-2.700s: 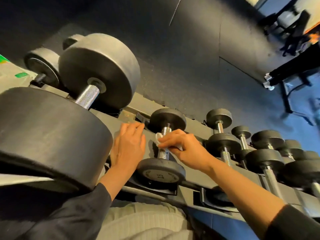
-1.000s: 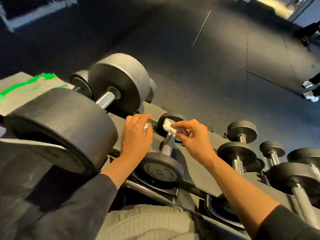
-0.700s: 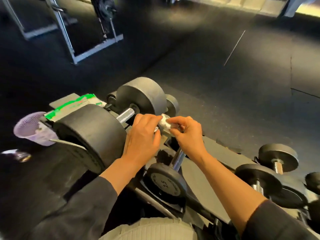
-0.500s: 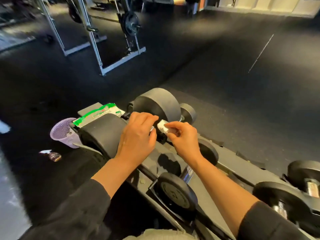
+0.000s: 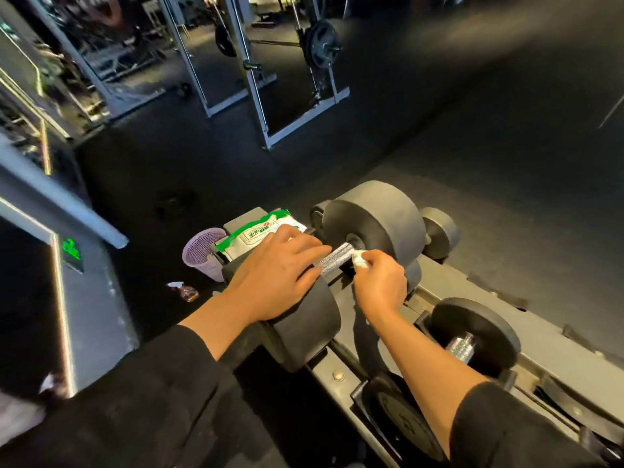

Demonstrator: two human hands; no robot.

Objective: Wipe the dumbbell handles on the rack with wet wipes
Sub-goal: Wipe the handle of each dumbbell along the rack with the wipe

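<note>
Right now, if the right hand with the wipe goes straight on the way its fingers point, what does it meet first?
Probably the knurled handle of the large dumbbell: the right hand pinches the wet wipe right beside it. Depth is unclear.

A grey metal rack (image 5: 553,352) is seen running from far left to near right. A large dumbbell (image 5: 371,224) is carried at its far left end, with a smaller dumbbell (image 5: 472,336) cradled nearer and to the right. A pack of wet wipes (image 5: 260,233) is laid on the rack's left end. On the dark floor (image 5: 489,146) beside that end, a lilac basket (image 5: 202,253) is placed.
</note>
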